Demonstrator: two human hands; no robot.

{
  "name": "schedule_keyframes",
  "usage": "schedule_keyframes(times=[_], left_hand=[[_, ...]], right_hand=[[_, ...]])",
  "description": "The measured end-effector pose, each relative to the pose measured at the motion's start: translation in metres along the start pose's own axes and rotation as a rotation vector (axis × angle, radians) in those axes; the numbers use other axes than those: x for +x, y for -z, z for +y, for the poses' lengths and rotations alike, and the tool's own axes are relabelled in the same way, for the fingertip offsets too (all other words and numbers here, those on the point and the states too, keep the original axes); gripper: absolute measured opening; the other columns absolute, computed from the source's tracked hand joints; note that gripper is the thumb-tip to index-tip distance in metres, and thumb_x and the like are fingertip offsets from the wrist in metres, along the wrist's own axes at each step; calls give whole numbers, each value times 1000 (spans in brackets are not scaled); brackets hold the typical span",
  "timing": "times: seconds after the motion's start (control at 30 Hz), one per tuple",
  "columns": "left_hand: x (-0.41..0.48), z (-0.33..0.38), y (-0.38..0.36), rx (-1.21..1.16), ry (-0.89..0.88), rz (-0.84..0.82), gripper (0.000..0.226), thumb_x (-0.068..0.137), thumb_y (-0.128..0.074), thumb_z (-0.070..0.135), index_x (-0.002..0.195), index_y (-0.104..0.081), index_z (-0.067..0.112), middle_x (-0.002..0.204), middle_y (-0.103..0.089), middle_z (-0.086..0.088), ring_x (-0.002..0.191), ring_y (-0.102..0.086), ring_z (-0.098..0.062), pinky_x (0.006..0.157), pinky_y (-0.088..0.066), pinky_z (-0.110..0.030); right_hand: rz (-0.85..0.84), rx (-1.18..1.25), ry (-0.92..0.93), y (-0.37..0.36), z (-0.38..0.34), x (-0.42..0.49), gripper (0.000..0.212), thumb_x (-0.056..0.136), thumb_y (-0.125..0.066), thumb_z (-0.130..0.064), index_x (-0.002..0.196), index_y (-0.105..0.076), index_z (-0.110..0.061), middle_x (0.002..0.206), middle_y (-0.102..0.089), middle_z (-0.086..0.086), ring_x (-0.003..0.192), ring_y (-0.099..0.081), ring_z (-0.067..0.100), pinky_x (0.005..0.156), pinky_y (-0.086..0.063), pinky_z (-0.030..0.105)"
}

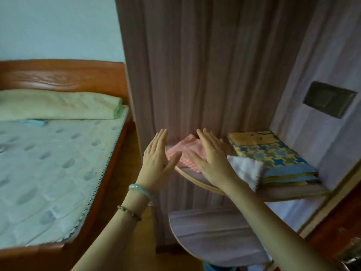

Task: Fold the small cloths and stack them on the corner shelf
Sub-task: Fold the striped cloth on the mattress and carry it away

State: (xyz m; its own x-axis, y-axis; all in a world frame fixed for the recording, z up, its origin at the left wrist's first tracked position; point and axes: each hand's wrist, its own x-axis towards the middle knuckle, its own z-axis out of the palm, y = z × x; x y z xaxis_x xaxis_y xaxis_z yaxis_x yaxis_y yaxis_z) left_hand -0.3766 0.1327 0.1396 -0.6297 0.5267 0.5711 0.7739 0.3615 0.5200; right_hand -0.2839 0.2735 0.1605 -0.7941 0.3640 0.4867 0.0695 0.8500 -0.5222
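At the left of the frame a bed [48, 173] is seen, with a quilted mattress and a soft green blanket [58, 105] rolled up by the wooden headboard. In the middle, the left hand [158, 157] is held up with its fingers straight and close together, holding nothing. A smooth pale bangle [139, 190] is worn on that wrist. Just right of it, a pink cloth [192, 148] is laid on the round-edged corner shelf [193, 178]. It looks bumpy, with tiny squares, and it is rumpled, not yet folded flat. The right hand [212, 159] is held over it, fingers straight and spread a little, also holding nothing. Whether the cloth is touched cannot be told. The hands are likely placed one at each side so the cloth can be smoothed or lifted. Further right, a fluffy white cloth [247, 170] with a zigzag edge is tucked against a thick folded blanket [273, 153] in yellow and blue, likely kept close so the pile stays neat.
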Motion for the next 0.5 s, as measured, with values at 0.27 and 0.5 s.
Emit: schedule_keyframes(times=[0.27,0.5], left_hand=[[-79,-70,145,70,278,255,80,83,-50,58,148,-12,32,157,-17,5,142,-18,-13,116,-19,-39],[-155,-123,268,79,408,395,95,74,-56,65,150,-14,27,155,-20,8,140,-25,-12,113,-29,-49]], right_hand=[[-293,296,196,-85,-118,16,73,90,-55,-48,151,-18,-28,160,-15,-7,147,-9,13,120,-12,44],[-468,553,319,-156,-242,7,90,84,-69,-37,151,-11,-30,158,-18,-8,144,-19,10,117,-24,35]])
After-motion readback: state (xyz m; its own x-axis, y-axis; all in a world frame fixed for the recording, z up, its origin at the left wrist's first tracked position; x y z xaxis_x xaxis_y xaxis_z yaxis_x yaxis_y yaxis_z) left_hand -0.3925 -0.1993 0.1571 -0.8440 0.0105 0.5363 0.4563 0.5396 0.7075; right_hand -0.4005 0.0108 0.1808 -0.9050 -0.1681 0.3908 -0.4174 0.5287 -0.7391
